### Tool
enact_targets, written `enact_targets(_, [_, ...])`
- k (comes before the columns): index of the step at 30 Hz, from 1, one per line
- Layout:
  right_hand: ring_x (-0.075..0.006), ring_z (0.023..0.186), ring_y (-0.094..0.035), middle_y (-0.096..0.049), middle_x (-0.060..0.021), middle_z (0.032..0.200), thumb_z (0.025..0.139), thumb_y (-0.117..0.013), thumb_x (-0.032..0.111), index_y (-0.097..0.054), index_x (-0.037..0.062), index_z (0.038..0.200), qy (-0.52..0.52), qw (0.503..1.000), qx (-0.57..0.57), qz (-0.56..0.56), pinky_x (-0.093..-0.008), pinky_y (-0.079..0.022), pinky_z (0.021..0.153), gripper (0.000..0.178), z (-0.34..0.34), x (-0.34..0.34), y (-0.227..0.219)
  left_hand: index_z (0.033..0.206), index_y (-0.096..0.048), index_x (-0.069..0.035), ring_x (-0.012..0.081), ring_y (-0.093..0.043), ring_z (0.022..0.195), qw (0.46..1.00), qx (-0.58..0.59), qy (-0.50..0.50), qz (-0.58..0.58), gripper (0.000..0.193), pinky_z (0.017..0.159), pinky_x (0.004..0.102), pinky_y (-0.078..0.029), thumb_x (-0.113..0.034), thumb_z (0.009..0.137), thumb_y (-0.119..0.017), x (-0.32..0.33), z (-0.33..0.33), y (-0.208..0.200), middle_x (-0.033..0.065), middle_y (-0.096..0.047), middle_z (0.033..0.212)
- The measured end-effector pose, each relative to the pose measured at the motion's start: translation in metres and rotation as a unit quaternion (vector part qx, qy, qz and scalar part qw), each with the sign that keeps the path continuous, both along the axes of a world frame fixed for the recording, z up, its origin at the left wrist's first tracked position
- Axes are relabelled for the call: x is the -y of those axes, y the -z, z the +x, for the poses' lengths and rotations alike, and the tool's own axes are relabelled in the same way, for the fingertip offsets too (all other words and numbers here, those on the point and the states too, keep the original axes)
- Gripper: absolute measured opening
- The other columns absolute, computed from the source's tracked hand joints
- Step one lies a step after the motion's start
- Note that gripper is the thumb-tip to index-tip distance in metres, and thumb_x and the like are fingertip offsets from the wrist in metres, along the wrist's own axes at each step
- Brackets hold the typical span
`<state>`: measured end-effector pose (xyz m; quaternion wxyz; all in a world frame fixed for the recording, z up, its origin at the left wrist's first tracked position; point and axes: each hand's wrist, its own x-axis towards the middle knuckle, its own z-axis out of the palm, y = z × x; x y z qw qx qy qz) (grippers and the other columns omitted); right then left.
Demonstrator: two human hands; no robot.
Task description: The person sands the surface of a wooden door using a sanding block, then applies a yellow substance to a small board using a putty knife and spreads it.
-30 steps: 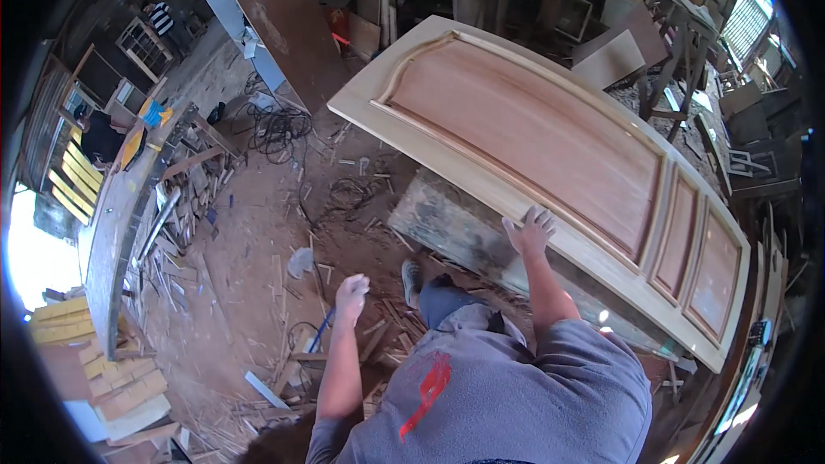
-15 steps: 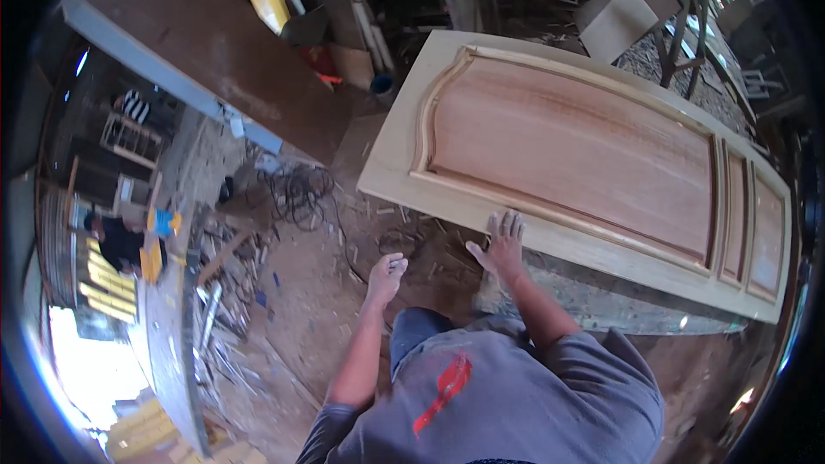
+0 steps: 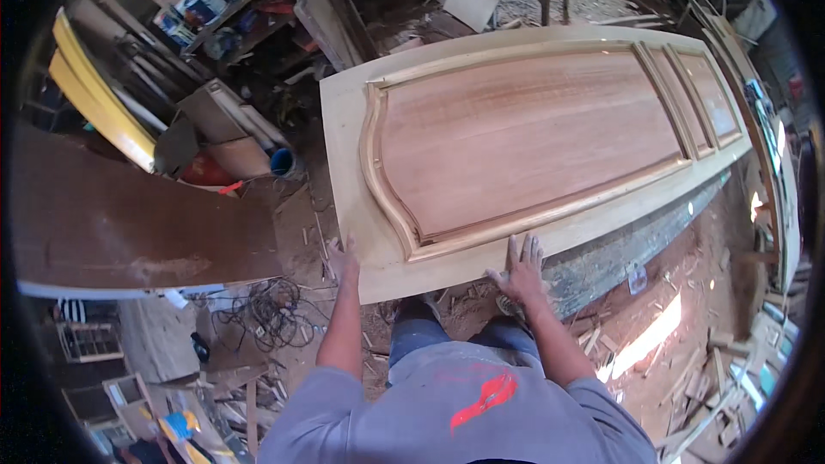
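Observation:
A pale wooden door (image 3: 524,137) with raised mouldings and reddish inset panels lies flat, its arched panel end toward my left. My left hand (image 3: 343,259) is at the door's left end near the front corner, fingers apart and touching the edge. Spread fingers of my right hand (image 3: 522,273) rest on the near long edge of the frame, the thumb pointing left. Beneath the door, a worn greyish bench top (image 3: 614,262) sticks out on the near side.
At the left stands a large brown board (image 3: 129,223). A blue container (image 3: 282,162) and a yellow curved piece (image 3: 103,94) are beyond it. Tangled cables (image 3: 271,314) lie on the littered floor. Long boards (image 3: 756,146) lean at the right.
My left hand has moved from mid-air to the door's left end. The view has turned to the right, and my right hand stays on the near edge.

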<state>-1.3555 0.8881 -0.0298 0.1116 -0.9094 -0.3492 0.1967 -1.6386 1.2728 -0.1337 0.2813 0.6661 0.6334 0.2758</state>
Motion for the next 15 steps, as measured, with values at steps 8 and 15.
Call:
enact_targets(8, [-0.0517, 0.159, -0.007, -0.007, -0.0378, 0.169, 0.089, -0.06, 0.076, -0.006, 0.0092, 0.17, 0.092, 0.992, -0.004, -0.09, -0.0589, -0.01, 0.128, 0.118, -0.014, -0.02, 0.0, 0.146, -0.049, 0.014, 0.0316, -0.058, 0.134, 0.918, 0.074, 0.061, -0.385, 0.094, 0.115, 0.0414, -0.045, -0.059, 0.092, -0.075, -0.04, 0.059, -0.015, 0.0275, -0.056, 0.148])
enact_targets(15, [-0.0514, 0.157, -0.017, -0.018, -0.0372, 0.167, 0.094, -0.065, 0.062, -0.033, 0.008, 0.164, 0.129, 0.98, -0.142, -0.045, -0.0508, -0.02, 0.129, 0.093, -0.067, -0.046, -0.024, 0.158, -0.041, -0.001, 0.0306, -0.052, 0.14, 0.825, 0.272, 0.142, -0.475, 0.078, 0.12, 0.042, -0.04, -0.059, 0.106, -0.049, -0.052, 0.028, 0.011, 0.016, -0.05, 0.157])
